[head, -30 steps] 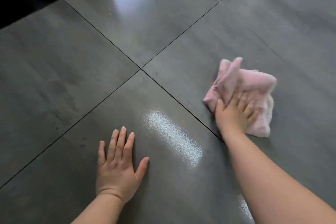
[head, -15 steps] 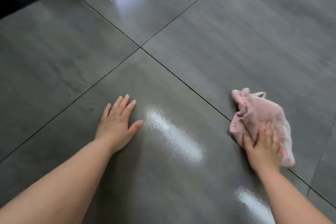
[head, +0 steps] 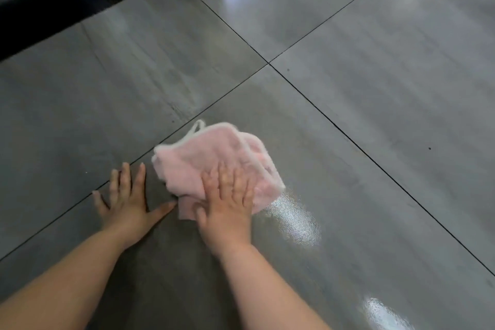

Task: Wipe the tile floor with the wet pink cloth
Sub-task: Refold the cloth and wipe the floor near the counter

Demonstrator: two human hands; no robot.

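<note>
The pink cloth (head: pixel 214 161) lies bunched on the grey tile floor (head: pixel 375 115), on the near tile just beside the dark grout line (head: pixel 348 136) that runs diagonally past it. A small white loop sticks out at its far edge. The right hand (head: pixel 227 203) presses flat on the near part of the cloth, fingers (head: pixel 222 177) spread open and lying on top of the fabric rather than curled around it. The left hand (head: pixel 126 201) rests palm-down on the bare floor just to the left of the cloth, its fingers also splayed open, the thumb reaching toward the cloth (whether it actually touches is hard to tell). Wet shiny patches (head: pixel 294 220) gleam on the tile to the right of the cloth. A black edge of furniture (head: pixel 67 0) crosses the upper left corner.
</note>
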